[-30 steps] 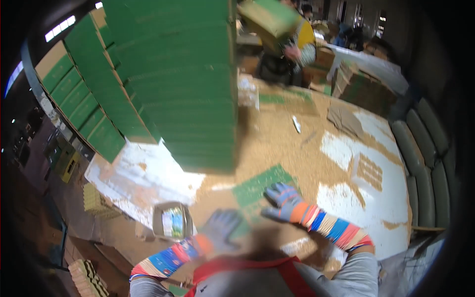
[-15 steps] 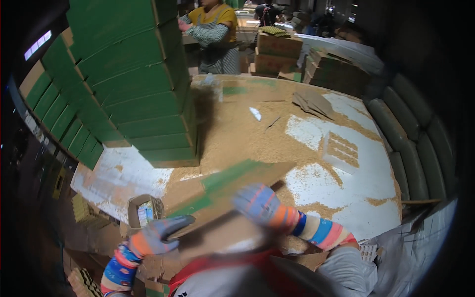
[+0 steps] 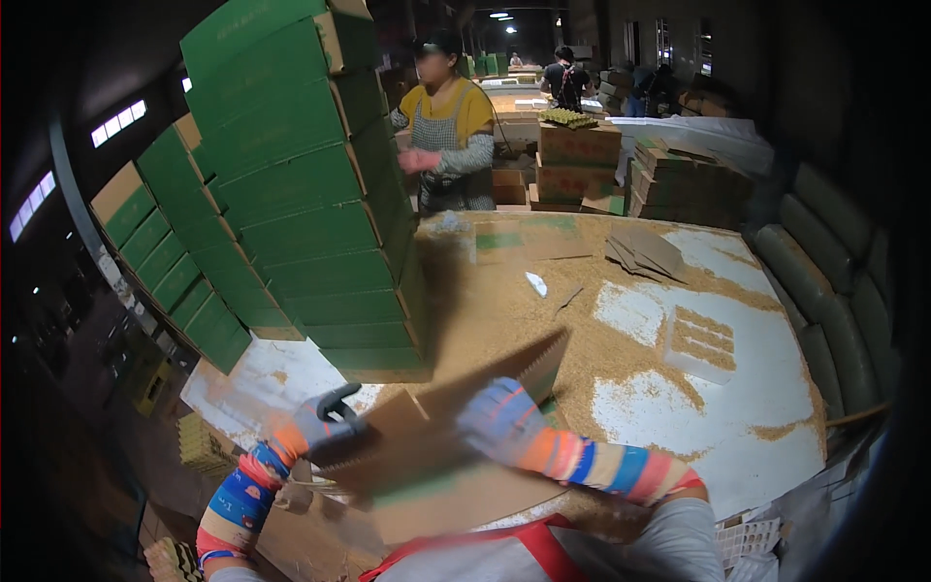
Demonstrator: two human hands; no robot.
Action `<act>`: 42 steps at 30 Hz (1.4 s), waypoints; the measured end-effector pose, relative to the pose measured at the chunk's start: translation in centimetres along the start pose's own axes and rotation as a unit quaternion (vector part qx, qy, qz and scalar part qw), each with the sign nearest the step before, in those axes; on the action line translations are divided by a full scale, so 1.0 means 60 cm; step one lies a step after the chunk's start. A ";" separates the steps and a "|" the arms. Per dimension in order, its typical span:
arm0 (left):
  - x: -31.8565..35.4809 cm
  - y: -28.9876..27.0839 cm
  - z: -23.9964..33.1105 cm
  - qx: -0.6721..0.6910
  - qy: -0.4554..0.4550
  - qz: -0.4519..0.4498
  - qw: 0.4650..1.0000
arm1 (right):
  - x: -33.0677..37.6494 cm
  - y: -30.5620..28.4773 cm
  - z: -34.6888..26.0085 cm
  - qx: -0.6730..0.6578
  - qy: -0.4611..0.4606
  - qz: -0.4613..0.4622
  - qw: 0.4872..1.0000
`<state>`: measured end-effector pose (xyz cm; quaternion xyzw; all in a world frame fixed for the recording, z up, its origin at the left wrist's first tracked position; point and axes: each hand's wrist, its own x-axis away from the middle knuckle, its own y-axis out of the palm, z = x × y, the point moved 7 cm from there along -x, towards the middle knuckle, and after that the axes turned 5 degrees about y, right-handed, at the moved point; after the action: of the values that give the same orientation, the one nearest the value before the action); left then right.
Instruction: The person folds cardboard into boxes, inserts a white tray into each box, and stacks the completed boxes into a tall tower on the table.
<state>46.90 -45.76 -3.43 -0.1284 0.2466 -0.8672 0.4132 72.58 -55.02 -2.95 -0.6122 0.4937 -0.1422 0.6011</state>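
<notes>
A flattened cardboard box, brown with green printed patches, tilts up over the near edge of the table, its panels partly folded apart. My right hand, in a grey-blue glove, is closed on its panel from the near side; motion softens the fingers. At the box's left end, my left hand, gloved with dark fingertips, curves in a C with thumb and fingers apart, touching or close to the cardboard. Lower down, another green-patched brown panel spreads toward my body.
Tall stacks of green boxes stand on the table's left. Brown grain-like bits cover the table, with a white tray and cardboard pieces on it. Across it stands a co-worker in yellow. Grey sacks lie right.
The cardboard has been tilted up, now showing brown panels where a green-striped face was. My left hand has curled its fingers more. The view has shifted upward.
</notes>
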 end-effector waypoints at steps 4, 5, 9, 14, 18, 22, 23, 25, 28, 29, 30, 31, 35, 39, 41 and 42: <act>0.063 -0.082 0.013 0.031 0.011 0.246 0.969 | 0.047 -0.157 -0.019 -0.181 -0.137 0.043 0.973; 0.064 -0.061 0.002 0.045 0.019 0.263 0.964 | 0.048 -0.161 -0.015 -0.255 -0.142 0.027 0.956; -0.005 0.173 0.032 -0.131 0.079 -0.137 0.979 | 0.079 0.015 -0.054 -0.330 -0.120 -0.228 0.908; -0.013 0.075 0.020 0.467 0.117 0.150 0.864 | 0.073 0.055 0.095 -0.535 0.342 -0.042 0.772; 0.047 0.105 0.036 -0.089 0.164 0.307 0.933 | 0.043 0.003 0.030 -0.149 0.080 -0.004 0.986; 0.023 0.137 -0.011 -0.125 0.126 0.315 0.932 | -0.070 -0.137 0.001 0.232 -0.008 0.280 0.931; 0.019 0.130 -0.009 -0.125 0.129 0.322 0.929 | -0.075 -0.130 0.014 0.245 0.012 0.271 0.931; 0.024 0.118 0.021 -0.077 0.145 0.297 0.941 | -0.072 -0.059 0.073 0.022 0.055 0.062 0.996; 0.057 0.120 0.007 -0.144 0.108 0.336 0.924 | 0.060 0.025 0.030 0.059 -0.011 -0.178 0.982; 0.049 0.131 -0.056 -0.001 0.035 0.325 0.945 | 0.080 0.021 0.017 0.098 -0.016 -0.169 0.981; 0.027 0.149 -0.100 0.067 -0.005 0.204 0.977 | 0.091 0.020 0.035 0.072 0.113 -0.128 0.983; 0.018 0.168 -0.119 0.132 -0.047 0.077 0.987 | 0.110 0.020 0.054 0.045 0.240 -0.085 0.966; 0.000 0.153 -0.090 0.038 -0.161 -0.039 0.986 | 0.168 0.112 0.149 -0.345 0.388 -0.070 0.852; 0.008 0.151 -0.029 -0.026 0.223 0.174 0.959 | 0.192 0.082 0.155 -0.466 0.306 -0.019 0.830; 0.044 0.213 -0.112 -0.064 0.181 0.215 0.958 | 0.211 0.077 0.139 -0.449 0.330 -0.037 0.830; 0.071 0.254 -0.184 -0.164 0.142 0.258 0.941 | 0.210 0.066 0.122 -0.413 0.342 -0.035 0.844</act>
<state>49.44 -53.72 -20.84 -0.0018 0.4664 -0.6874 0.5566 82.42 -59.57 -13.44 -0.7333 0.6590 -0.1466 0.0807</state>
